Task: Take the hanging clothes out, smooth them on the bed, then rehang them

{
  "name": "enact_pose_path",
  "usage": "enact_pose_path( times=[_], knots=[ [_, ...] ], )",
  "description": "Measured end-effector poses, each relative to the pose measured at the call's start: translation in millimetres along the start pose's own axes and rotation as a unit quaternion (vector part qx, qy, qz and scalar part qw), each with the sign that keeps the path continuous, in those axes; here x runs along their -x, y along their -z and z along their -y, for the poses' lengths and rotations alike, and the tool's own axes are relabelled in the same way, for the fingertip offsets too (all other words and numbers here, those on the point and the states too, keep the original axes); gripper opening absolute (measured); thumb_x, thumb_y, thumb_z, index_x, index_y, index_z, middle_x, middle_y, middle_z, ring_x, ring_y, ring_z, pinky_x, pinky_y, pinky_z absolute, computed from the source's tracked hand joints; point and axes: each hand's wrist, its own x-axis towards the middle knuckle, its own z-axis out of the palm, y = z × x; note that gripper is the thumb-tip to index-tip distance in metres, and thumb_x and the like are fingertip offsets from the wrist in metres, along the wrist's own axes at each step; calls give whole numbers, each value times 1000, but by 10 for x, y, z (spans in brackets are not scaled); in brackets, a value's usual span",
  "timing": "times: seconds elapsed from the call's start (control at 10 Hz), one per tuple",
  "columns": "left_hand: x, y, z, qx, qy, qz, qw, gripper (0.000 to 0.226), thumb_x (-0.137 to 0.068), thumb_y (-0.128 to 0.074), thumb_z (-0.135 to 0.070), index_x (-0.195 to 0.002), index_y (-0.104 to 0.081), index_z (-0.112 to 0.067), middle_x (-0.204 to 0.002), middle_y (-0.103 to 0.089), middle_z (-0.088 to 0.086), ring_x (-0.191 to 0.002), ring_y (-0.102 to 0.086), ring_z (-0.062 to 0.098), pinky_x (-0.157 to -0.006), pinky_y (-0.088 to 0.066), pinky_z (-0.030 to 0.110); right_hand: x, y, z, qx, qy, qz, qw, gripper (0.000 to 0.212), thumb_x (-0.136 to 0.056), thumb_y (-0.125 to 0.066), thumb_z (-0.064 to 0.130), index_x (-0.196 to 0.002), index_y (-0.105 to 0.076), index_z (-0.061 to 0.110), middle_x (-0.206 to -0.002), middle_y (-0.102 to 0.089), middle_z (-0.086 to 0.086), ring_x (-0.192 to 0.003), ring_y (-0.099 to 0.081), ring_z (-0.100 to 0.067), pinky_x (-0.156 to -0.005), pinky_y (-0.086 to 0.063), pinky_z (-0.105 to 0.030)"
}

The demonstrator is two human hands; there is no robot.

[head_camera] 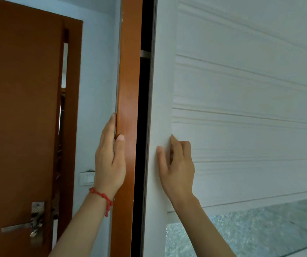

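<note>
I face a wardrobe with a white sliding door (241, 108) that has grooved horizontal panels. My right hand (176, 167) presses against the door's left stile, fingers curled into a groove. My left hand (112, 158), with a red string bracelet on the wrist, grips the edge of the wardrobe's brown wooden side frame (128, 71), thumb on its front face. Between frame and door a narrow dark gap (143, 127) shows the interior and a short piece of a metal rail (145, 53). No clothes or hangers are visible.
A brown room door (19, 108) with a metal lever handle (17, 227) stands at the left. A white light switch (87, 178) sits on the pale blue wall beside it. The wardrobe door's lower part holds a frosted glass panel (241, 230).
</note>
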Motion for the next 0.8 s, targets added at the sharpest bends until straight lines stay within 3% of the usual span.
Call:
enact_pose_path(
  times=[0.1,0.2,0.5,0.6,0.7,0.8],
  knots=[
    [1,-11,18,5,-1,-6,1000,53,-92,-29,-32,-143,-24,-24,-149,-31,-11,-135,-25,-5,-105,-19,-2,23,-63,72,-16,20,12,1000,56,-86,-36,48,-125,-52,11,-97,-44,5,-71,-48,-7,-55,-42,-17],
    [-3,-27,28,2,-4,-10,1000,51,-91,-29,-33,-142,-24,-27,-145,-29,-15,-135,-24,-5,-102,-17,-5,34,-105,104,-19,39,20,999,53,-88,-37,45,-125,-53,11,-98,-50,-1,-68,-44,-3,-55,-33,-7],
    [3,-50,48,-4,-9,-19,1000,44,-91,-28,-34,-134,-21,-36,-141,-29,-19,-131,-23,-9,-100,-18,-8,42,-107,93,-12,61,12,998,51,-89,-38,41,-125,-53,9,-97,-53,-3,-66,-41,-1,-56,-28,0],
    [-2,-39,56,-10,-5,-17,1000,46,-91,-28,-35,-136,-20,-36,-142,-29,-20,-132,-24,-9,-100,-18,-7,32,-98,66,-12,61,20,998,52,-89,-38,41,-127,-52,10,-98,-52,-2,-65,-41,-1,-53,-30,0],
    [20,-17,-18,-26,-2,-2,1000,48,-93,-31,-33,-141,-23,-30,-144,-29,-17,-134,-25,-4,-102,-21,-1,-17,2,16,-31,84,63,994,48,-89,-40,40,-125,-54,12,-94,-52,2,-66,-47,-3,-55,-47,-18],
    [-46,142,-144,5,45,2,999,43,-96,-39,-25,-139,-33,-28,-144,-38,-11,-128,-33,-2,-95,-28,7,-157,262,-95,-100,102,73,987,35,-87,-45,35,-113,-63,19,-87,-52,10,-70,-55,-8,-59,-49,-21]
  ],
)
